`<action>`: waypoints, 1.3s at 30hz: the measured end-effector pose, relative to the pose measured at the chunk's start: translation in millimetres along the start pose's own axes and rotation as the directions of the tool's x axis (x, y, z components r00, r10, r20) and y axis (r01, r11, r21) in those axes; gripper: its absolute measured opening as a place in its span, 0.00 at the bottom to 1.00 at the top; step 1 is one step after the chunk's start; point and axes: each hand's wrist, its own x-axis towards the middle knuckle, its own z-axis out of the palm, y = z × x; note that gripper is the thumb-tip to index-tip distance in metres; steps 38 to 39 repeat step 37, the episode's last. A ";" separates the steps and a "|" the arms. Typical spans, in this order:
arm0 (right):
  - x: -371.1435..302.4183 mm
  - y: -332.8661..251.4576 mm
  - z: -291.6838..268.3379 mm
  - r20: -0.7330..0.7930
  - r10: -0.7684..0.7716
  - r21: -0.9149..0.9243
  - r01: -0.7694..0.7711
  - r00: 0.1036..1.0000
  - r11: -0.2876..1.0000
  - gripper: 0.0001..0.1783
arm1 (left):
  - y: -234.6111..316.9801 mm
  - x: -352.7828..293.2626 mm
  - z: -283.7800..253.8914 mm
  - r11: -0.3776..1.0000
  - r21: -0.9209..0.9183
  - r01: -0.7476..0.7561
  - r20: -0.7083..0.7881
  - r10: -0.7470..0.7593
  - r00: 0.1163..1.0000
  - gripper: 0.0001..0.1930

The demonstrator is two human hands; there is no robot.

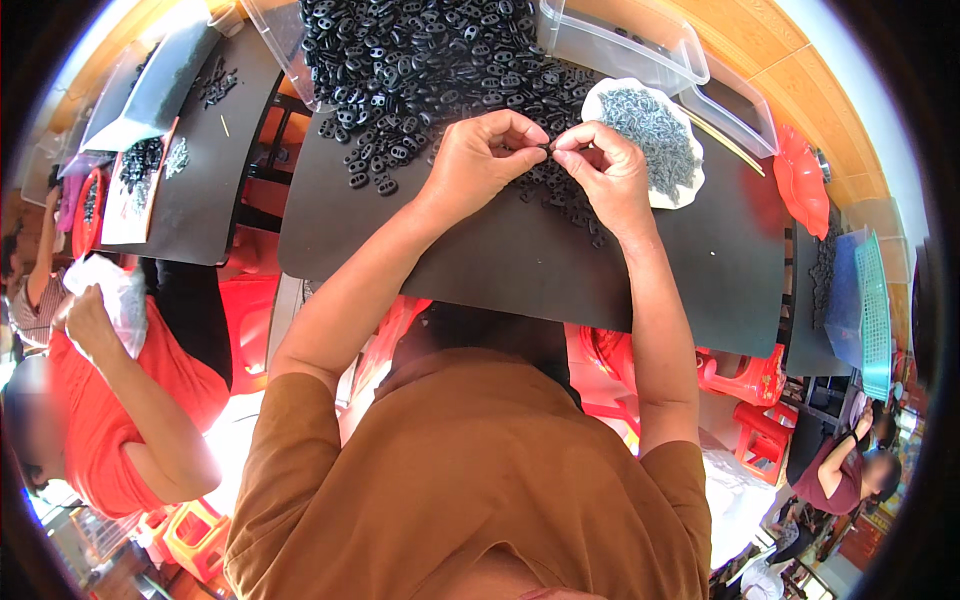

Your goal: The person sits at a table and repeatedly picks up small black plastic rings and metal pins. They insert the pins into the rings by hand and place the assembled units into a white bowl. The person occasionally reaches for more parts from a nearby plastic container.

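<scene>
My left hand [478, 172] and my right hand [612, 180] meet above the dark table [480, 255], thumbs and forefingers pinched together. Between their fingertips is a tiny dark piece [548, 150], mostly covered, so its kind cannot be made out. Beyond my left hand spreads a big heap of black oval two-holed plastic pieces [400, 70]. Smaller black parts [575, 205] are scattered on the tabletop below and between my hands. Just past my right hand, a white wavy-rimmed plate [685, 197] holds many small grey metallic pieces [640, 125].
Clear plastic bins [620, 45] stand at the back, with thin yellowish sticks [722, 140] beside the plate. A red dish [802, 185] is at the right edge. At left, a person in red [130, 410] sits by another table [205, 150]. Red stools [765, 435] stand around.
</scene>
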 end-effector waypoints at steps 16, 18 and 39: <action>0.2 -8.3 0.3 -0.010 -0.118 -0.076 0.117 0.993 0.990 0.06 | 0.9 -0.2 2.2 0.998 0.063 0.004 -0.004 -0.003 1.000 0.06; 1.2 -11.5 -1.2 0.025 -0.132 -0.118 0.134 0.991 0.984 0.06 | -3.3 0.7 0.5 0.997 0.075 0.008 -0.008 -0.007 1.000 0.07; 1.7 0.3 -5.3 0.040 0.012 0.053 -0.014 0.999 0.999 0.03 | -6.0 1.9 -3.0 1.000 0.010 -0.010 0.013 0.010 1.000 0.07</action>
